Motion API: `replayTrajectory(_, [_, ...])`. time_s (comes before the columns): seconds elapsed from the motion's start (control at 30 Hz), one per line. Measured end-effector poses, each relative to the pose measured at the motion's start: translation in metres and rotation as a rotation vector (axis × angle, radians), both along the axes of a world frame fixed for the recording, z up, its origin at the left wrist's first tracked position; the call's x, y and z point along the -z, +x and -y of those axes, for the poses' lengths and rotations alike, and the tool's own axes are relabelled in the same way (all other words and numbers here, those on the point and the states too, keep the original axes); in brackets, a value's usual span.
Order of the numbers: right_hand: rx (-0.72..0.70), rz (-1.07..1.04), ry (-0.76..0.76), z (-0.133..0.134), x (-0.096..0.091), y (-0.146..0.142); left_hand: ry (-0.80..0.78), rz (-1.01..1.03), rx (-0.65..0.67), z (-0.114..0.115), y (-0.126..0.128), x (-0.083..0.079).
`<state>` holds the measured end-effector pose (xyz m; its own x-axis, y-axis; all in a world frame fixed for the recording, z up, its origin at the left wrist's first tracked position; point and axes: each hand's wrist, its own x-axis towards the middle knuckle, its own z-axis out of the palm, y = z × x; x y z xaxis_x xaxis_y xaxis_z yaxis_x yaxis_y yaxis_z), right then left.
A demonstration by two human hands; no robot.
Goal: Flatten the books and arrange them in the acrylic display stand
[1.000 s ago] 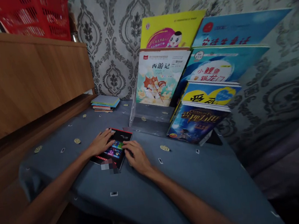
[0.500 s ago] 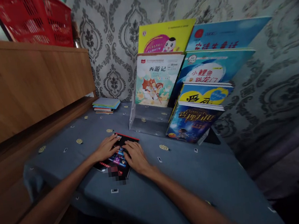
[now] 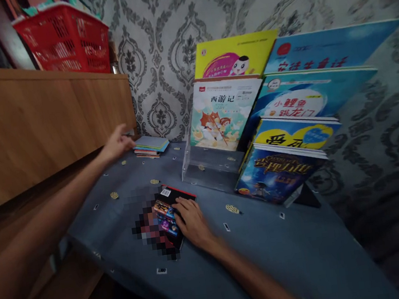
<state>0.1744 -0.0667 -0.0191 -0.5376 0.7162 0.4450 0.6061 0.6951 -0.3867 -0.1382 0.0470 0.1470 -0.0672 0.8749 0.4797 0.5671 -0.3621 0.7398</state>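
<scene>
Black booklet (image 3: 176, 196): pins it under flat right hand (image 3: 193, 221), holds open left hand (image 3: 116, 145) beside stack (image 3: 152, 146) beyond booklet; likely reach step, needs closing grip.

Matt blue cloth (image 3: 270, 243) covered the counter, the book (image 3: 172, 209) under the right hand (image 3: 193, 222) looked glossy, beside smooth wood panelling (image 3: 34, 122) and a clear plastic stand (image 3: 209, 165).
</scene>
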Motion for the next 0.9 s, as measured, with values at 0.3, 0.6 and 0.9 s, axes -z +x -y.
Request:
replayTrajectory(0.3, [-0.005,0.007,-0.024,0.001,0.004,0.001,-0.182,-0.088,0.253,0.028,0.066,0.060])
replayTrajectory(0.6, [0.051,0.071,-0.011,-0.007,0.001,0.018,-0.074,-0.558,0.290,0.042,0.096,0.155])
replayTrajectory(0.9, [0.169,0.135,-0.031,-0.013,0.001,0.028,-0.008,-0.553,0.277,0.045,0.096,0.166])
